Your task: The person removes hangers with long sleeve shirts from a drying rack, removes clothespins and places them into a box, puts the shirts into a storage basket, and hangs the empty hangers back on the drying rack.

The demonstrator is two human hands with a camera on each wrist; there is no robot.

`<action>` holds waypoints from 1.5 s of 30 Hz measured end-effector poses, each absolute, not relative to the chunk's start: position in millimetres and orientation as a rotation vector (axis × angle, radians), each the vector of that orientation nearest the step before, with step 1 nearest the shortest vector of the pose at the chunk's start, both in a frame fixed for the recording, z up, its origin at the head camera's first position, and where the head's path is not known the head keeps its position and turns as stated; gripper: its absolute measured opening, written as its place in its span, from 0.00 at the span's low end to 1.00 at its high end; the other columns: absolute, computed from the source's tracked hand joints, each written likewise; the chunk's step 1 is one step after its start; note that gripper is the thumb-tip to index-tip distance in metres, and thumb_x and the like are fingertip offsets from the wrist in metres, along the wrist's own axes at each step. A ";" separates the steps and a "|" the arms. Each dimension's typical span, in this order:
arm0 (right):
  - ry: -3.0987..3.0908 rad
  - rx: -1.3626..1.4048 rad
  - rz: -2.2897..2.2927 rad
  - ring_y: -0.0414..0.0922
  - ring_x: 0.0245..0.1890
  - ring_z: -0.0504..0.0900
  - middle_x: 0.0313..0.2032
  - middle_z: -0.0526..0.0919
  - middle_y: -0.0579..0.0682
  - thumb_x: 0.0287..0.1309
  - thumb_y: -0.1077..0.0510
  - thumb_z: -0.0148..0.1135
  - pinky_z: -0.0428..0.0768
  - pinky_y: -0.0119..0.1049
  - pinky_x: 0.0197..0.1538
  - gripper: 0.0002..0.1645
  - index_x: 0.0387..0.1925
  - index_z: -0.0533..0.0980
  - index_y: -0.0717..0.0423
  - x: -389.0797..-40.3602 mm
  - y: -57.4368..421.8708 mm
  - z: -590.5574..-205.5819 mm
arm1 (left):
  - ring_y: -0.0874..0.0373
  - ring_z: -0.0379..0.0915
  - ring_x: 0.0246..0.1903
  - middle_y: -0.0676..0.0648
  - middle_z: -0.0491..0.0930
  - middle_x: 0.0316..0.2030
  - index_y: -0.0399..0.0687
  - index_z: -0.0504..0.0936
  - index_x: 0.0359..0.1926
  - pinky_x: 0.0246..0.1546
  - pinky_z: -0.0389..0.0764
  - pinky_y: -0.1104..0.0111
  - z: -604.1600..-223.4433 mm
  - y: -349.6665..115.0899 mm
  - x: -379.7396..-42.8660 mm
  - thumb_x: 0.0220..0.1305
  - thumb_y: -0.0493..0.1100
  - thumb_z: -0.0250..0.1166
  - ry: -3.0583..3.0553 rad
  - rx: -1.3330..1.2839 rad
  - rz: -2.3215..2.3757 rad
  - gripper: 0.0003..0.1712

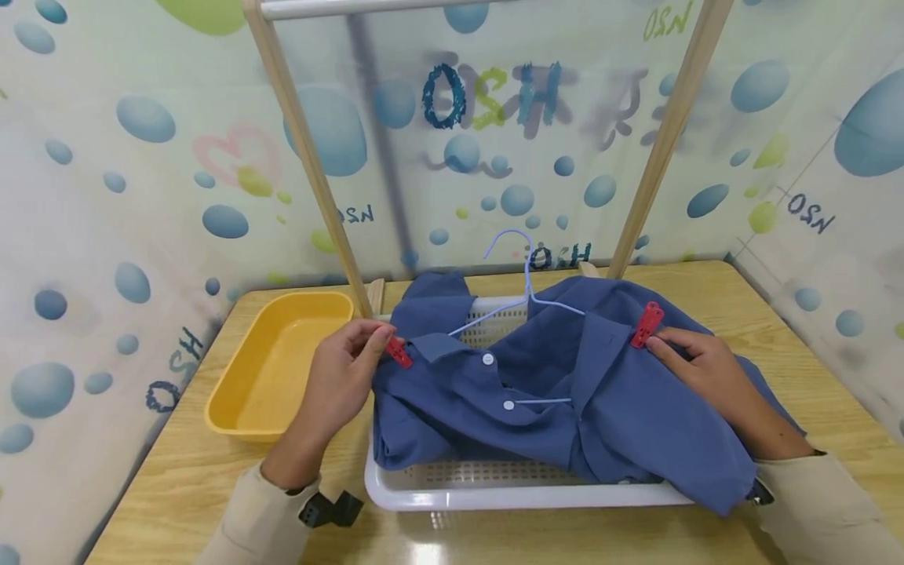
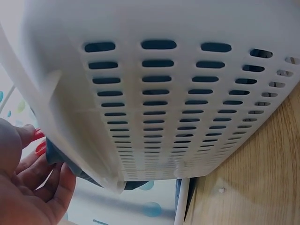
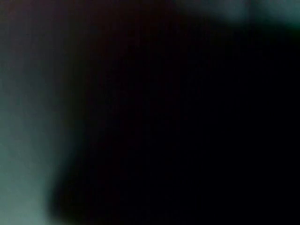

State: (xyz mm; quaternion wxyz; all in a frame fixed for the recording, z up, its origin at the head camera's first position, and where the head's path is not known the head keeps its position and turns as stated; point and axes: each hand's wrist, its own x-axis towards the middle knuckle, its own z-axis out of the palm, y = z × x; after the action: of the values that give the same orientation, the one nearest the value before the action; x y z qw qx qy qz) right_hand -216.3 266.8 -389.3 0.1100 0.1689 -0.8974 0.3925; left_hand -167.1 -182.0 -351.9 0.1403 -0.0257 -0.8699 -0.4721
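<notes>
A blue button-up shirt point(image 1: 452, 400) lies bunched over a white perforated basket point(image 1: 523, 497) in the head view. Inside its open collar is a pale blue hanger point(image 1: 528, 275), hook upward. My left hand point(image 1: 346, 373) pinches a red clothespin point(image 1: 399, 352) at the collar's left side; the left wrist view shows thumb and finger on the red clothespin point(image 2: 38, 140). On the other side, my right hand point(image 1: 699, 365) pinches the shirt right beside a second red clothespin point(image 1: 647, 325), which stands tilted on the fabric. The right wrist view is dark and blurred.
A yellow tub point(image 1: 282, 369) stands on the wooden table point(image 1: 833, 392), left of the basket. Behind rises a rack with wooden posts point(image 1: 667, 141) and a white top bar point(image 1: 339, 8). A patterned wall covering point(image 1: 515, 157) surrounds the table's back and sides.
</notes>
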 end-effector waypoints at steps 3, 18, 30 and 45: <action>-2.644 0.492 1.146 0.26 0.34 0.76 0.35 0.79 0.23 0.69 0.57 0.60 0.73 0.19 0.37 0.11 0.44 0.84 0.57 -216.1 267.1 -388.6 | 0.55 0.81 0.37 0.46 0.88 0.39 0.45 0.84 0.48 0.39 0.80 0.76 -351.7 -182.1 -167.3 0.74 0.52 0.58 -2.507 -0.085 -1.355 0.17; -2.635 0.506 1.132 0.27 0.33 0.76 0.35 0.80 0.25 0.69 0.57 0.60 0.74 0.21 0.36 0.10 0.43 0.84 0.56 -216.2 267.6 -389.6 | 0.53 0.83 0.40 0.46 0.88 0.40 0.44 0.83 0.51 0.42 0.81 0.79 -348.9 -185.5 -169.6 0.74 0.53 0.57 -2.463 -0.057 -1.350 0.19; -2.636 0.498 1.128 0.30 0.32 0.76 0.33 0.81 0.30 0.69 0.56 0.60 0.73 0.22 0.35 0.09 0.42 0.84 0.55 -216.7 268.2 -389.2 | 0.56 0.82 0.39 0.45 0.87 0.40 0.45 0.83 0.50 0.41 0.78 0.82 -350.2 -188.1 -173.3 0.73 0.57 0.56 -2.454 -0.007 -1.235 0.22; -2.636 0.514 1.157 0.30 0.33 0.77 0.34 0.82 0.29 0.69 0.57 0.60 0.74 0.22 0.35 0.10 0.44 0.84 0.55 -216.7 268.6 -390.2 | 0.55 0.82 0.40 0.47 0.87 0.38 0.48 0.83 0.50 0.35 0.74 0.84 -340.1 -207.5 -172.0 0.70 0.57 0.62 -2.417 0.032 -1.049 0.20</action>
State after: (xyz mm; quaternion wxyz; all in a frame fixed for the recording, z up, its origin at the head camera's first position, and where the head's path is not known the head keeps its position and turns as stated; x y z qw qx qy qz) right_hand -216.7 268.6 -390.2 0.1087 0.1748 -0.8961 0.3932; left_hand -172.0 -207.5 -340.1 0.2504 0.0117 -0.8881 -0.3853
